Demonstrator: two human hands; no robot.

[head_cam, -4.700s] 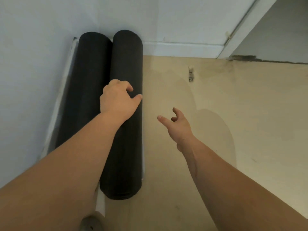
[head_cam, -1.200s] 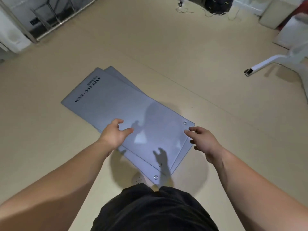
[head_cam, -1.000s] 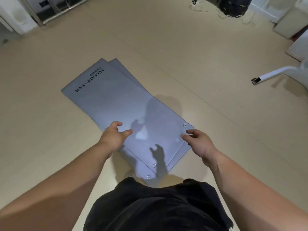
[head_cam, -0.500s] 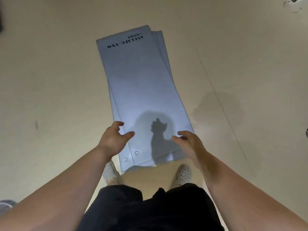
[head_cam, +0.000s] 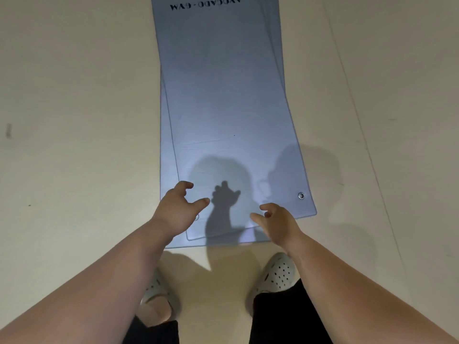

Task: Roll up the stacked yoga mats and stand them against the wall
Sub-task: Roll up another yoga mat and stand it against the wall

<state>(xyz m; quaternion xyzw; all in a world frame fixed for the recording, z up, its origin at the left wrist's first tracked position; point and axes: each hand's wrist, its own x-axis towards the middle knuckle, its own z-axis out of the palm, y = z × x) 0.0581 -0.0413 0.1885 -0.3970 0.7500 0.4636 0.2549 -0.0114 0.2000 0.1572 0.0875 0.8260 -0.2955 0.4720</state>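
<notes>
While held out over the near end of the yoga mats (head_cam: 223, 145), both hands bare and holding nothing. Left hand (head_cam: 177, 209) at lower centre-left of the frame, over the near left corner of the top mat (head_cam: 228, 83); fingers (head_cam: 185, 186) loosely curled and apart, thumb stuck out toward the middle. Right hand (head_cam: 278, 222) at lower centre-right, over the near edge; fingers (head_cam: 267, 207) likewise loosely bent and apart, thumb pointing left. Cannot tell whether either hand touches the surface. Hand-shaped shadow (head_cam: 223, 202) on the mat between the two.

Both mats blue-grey, unrolled, flat on the pale floor (head_cam: 74, 120), one on the other, running from just ahead of the feet up past the top edge of the frame. Top one slightly skewed; lower mat (head_cam: 166, 157) visible as a narrow strip down the left side, along the near end and at upper right. Dark lettering (head_cam: 205, 4) at the far end, upside down from here. Metal eyelet (head_cam: 301, 195) near the near right corner, another partly hidden by the left hand.

Two white perforated shoes (head_cam: 279, 271) at the bottom, just short of the mats' near edge, with black trousers (head_cam: 280, 314) above them.
</notes>
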